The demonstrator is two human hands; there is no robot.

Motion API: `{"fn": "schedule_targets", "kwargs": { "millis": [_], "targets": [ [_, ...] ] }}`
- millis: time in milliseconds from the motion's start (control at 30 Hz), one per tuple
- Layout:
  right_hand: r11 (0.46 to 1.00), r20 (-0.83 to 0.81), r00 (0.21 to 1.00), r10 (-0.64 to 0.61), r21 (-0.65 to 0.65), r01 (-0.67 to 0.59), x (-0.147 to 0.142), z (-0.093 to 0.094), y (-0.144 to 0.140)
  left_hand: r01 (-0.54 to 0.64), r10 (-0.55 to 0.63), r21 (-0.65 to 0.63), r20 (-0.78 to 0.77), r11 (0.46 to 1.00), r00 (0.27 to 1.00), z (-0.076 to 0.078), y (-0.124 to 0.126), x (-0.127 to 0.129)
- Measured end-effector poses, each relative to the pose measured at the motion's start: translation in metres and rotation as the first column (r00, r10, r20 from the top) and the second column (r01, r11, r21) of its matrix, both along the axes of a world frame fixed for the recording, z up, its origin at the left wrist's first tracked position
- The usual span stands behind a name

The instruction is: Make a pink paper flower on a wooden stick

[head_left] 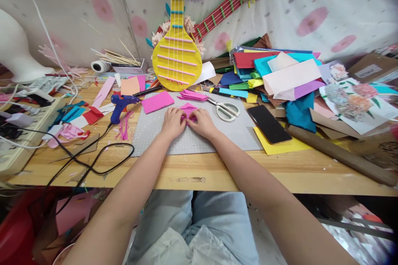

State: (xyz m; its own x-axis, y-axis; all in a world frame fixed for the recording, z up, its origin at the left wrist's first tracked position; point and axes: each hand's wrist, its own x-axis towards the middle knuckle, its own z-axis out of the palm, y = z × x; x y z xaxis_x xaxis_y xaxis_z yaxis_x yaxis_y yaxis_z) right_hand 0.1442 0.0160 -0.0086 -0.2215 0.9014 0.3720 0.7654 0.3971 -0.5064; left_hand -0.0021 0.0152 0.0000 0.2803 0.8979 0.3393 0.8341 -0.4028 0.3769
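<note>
Tabletop [217,172]: pale wood, its front edge scuffed, crowded with craft scraps.
Cutting mat [174,136]: grey, gridded, lying flat in the middle.
Pink paper piece [188,112]: small, folded, on the mat between both hands.
Left hand [173,122]: grip closed, fingertips pinching the pink paper piece's left side.
Right hand [202,122]: grip closed on its right side.
Scissors [224,109]: just beside the right hand.
Phone [269,124]: dark, on yellow paper, right of the mat.
Glue gun [120,105]: blue, left of the mat.
Paper pile [273,70]: many colours, back right.
Backdrop [311,4]: white cloth with pink blots, a yellow paper guitar [176,56] leaning on it.
</note>
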Motion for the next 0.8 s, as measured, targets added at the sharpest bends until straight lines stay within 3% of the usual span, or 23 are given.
{"fn": "schedule_targets", "kwargs": {
  "millis": [800],
  "targets": [
    [1.0,0.069,0.998,-0.011,0.008,0.01,-0.0015,0.0024,-0.0028,-0.012,0.012,-0.026,0.027,1.0,1.0,-0.0024,0.004,-0.0007]
  ]
}}
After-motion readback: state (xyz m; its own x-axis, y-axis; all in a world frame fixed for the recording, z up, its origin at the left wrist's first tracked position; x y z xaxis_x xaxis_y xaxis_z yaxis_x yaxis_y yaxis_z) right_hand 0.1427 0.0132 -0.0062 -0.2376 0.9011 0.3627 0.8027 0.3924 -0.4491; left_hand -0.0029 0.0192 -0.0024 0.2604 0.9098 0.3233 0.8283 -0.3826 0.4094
